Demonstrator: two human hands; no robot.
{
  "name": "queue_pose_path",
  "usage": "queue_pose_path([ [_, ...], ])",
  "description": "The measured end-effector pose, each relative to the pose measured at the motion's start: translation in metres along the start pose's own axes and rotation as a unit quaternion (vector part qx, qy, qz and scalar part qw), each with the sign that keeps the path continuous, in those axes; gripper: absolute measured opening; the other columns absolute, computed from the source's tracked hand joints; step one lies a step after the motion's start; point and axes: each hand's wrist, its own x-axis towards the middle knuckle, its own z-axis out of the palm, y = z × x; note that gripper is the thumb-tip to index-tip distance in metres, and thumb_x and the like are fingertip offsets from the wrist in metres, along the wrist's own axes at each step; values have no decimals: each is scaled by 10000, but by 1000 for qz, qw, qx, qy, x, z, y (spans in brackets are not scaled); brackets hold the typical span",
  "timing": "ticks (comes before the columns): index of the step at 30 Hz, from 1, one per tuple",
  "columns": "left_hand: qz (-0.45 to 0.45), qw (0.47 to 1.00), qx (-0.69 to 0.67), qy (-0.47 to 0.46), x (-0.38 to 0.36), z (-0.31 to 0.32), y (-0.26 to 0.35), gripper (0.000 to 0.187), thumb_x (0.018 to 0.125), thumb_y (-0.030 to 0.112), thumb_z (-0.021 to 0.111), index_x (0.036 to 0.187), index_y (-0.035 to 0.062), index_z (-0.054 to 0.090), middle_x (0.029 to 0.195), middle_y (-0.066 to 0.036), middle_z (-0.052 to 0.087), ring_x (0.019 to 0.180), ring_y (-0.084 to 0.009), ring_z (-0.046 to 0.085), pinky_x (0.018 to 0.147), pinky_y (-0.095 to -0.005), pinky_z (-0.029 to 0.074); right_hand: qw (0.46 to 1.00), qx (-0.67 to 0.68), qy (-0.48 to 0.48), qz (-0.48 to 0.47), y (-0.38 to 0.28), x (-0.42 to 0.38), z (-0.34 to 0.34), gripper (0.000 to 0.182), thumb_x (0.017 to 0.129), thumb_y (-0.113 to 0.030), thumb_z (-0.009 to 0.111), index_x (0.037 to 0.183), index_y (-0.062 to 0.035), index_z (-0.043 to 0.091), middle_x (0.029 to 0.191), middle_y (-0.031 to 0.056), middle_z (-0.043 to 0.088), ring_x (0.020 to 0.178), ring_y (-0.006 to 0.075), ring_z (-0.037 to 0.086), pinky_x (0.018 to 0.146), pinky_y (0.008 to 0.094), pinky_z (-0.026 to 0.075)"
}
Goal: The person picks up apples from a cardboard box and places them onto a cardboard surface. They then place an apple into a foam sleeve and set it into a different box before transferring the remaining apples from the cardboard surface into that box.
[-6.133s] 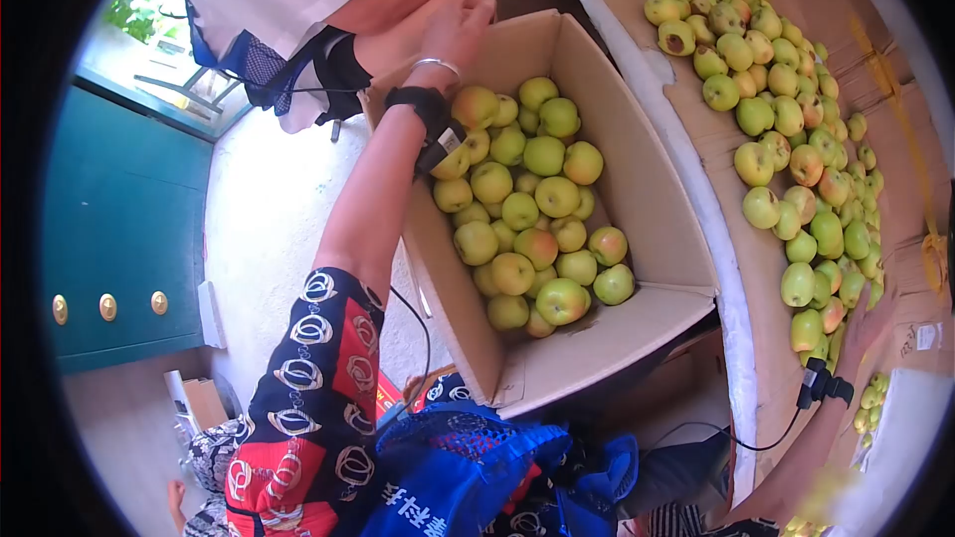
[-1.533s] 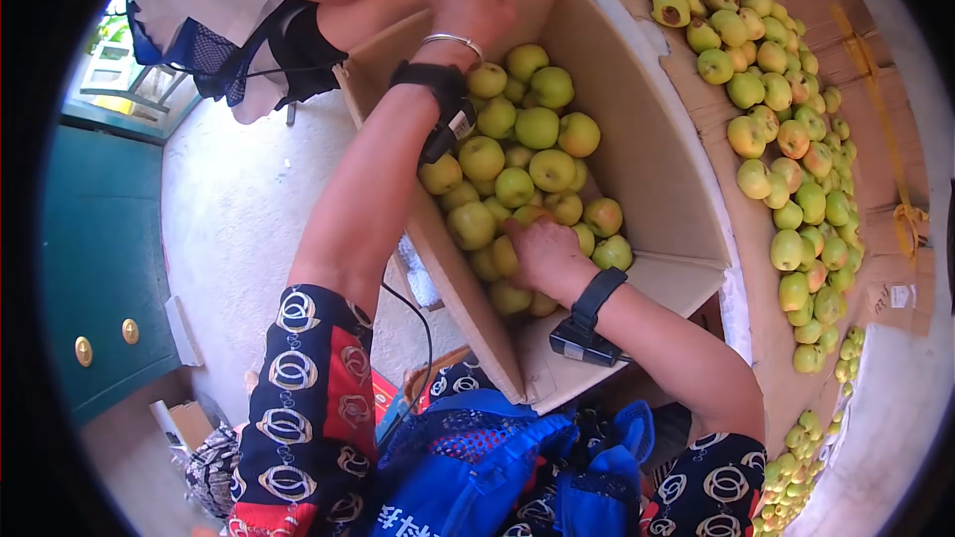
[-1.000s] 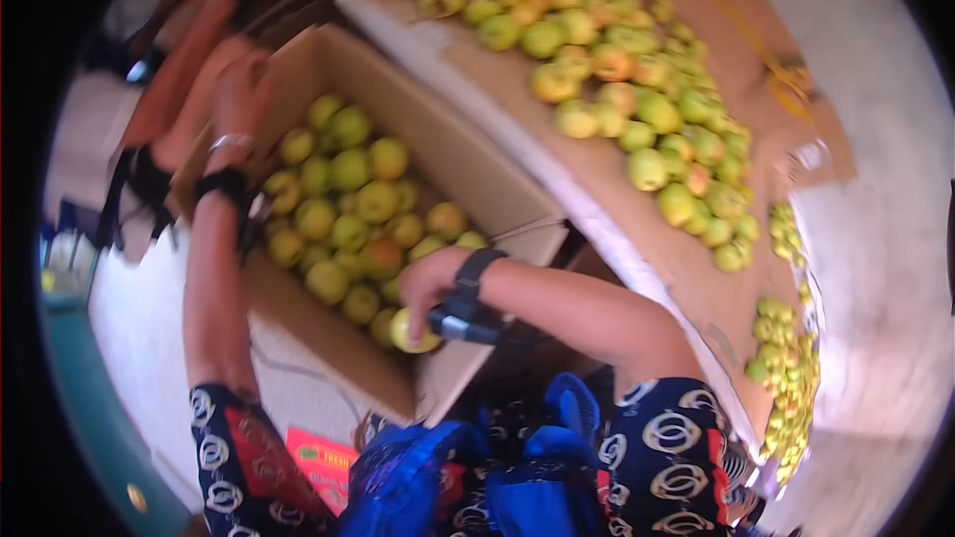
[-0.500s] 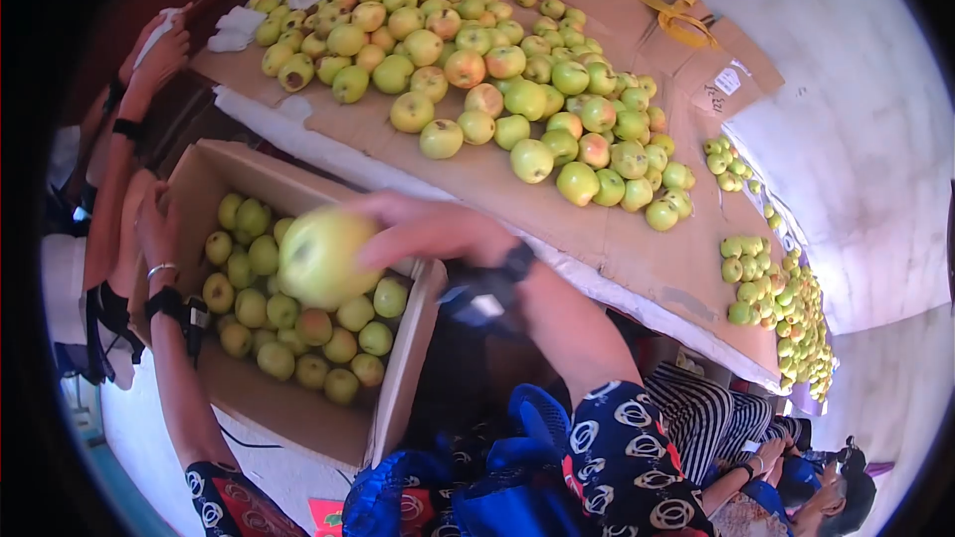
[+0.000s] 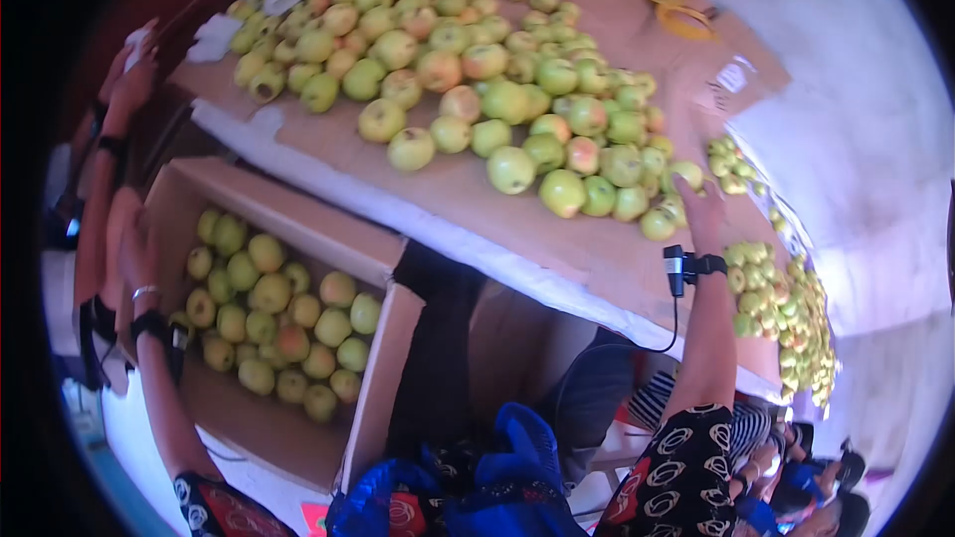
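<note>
At the right end of the big apple pile (image 5: pixel 438 70), my right hand (image 5: pixel 703 207) reaches over the table with its fingers closed around a yellow-green apple (image 5: pixel 686 176). A black strap with a small device is on that wrist. My left hand (image 5: pixel 137 251) grips the left edge of an open cardboard box (image 5: pixel 373 378), partly blurred. Inside the box lie several green and reddish apples (image 5: pixel 261 326), mostly in a single visible layer.
Cardboard covers the table (image 5: pixel 468 184). Smaller apple groups (image 5: pixel 751 273) lie at its right end. A yellow strap (image 5: pixel 681 15) and white wrappings (image 5: pixel 212 38) lie farther back. Another person's hand (image 5: pixel 134 80) holds something white at left. More people sit at lower right.
My right hand has swung from above the box, where it held an apple, to the right end of the pile. The view has shifted slightly. My left hand stays at the box edge.
</note>
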Motion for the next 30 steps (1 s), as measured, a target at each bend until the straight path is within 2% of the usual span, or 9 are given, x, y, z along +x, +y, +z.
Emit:
queue_pose_path([
  [2,7,998,54,-15,-3,-2,13,239,820,241,522,980,70,571,923,-139,596,868,-275,570,743,-369,446,988,-151,-38,-13,21,16,21,508,738,-422,658,997,11,603,925,149,631,825,235,590,746,352,456],
  [4,-51,994,94,-35,-2,7,1,261,807,287,538,941,71,596,889,-150,609,826,-288,585,711,-394,458,996,-42,18,-82,86,52,68,491,765,-377,660,1018,36,582,926,148,626,826,242,584,758,349,455],
  [6,-63,997,34,23,-1,-17,37,363,728,230,620,1049,84,530,912,-178,608,862,-332,584,746,-432,452,997,30,-46,-47,52,45,61,595,744,-420,669,1057,73,552,1021,198,596,920,272,567,821,358,434],
  [12,-76,997,21,19,-1,-19,45,330,708,229,642,996,173,490,852,-105,621,846,-318,591,731,-427,456,977,-192,-81,-52,1,46,52,681,759,-400,637,1232,44,427,1198,206,506,1081,318,494,930,373,366],
  [14,-65,998,23,9,1,-24,51,341,712,238,636,1009,181,480,852,-108,624,849,-315,592,729,-415,453,976,-49,-31,-209,-33,50,48,573,797,-294,612,1227,39,432,1242,168,474,1101,290,481,934,362,369],
  [15,-69,997,23,10,2,-25,50,341,712,238,636,1009,181,480,852,-108,624,849,-315,592,729,-415,453,971,82,-127,-185,-89,28,38,517,806,-229,598,1225,28,437,1246,151,466,1105,266,477,928,350,377],
  [21,-76,996,-30,-28,3,-28,43,343,718,238,624,1014,180,462,885,-109,628,874,-324,584,801,-434,405,753,232,-488,-375,-391,-192,7,480,684,-67,651,1141,-32,509,1158,71,532,1009,169,544,820,279,433],
  [24,-80,996,-41,-17,2,-26,49,352,713,231,637,1016,172,469,886,-114,615,872,-344,568,763,-425,433,605,217,-489,-590,-445,-248,59,477,678,-140,664,1103,2,502,1148,185,498,1053,319,499,879,348,412],
  [30,-115,992,-22,-46,1,-36,59,353,710,224,636,1014,179,462,887,-108,623,896,-313,578,790,-450,392,745,-82,-430,-503,-487,-333,201,539,713,-346,652,1122,-25,510,1192,186,419,1120,351,406,893,474,402],
])
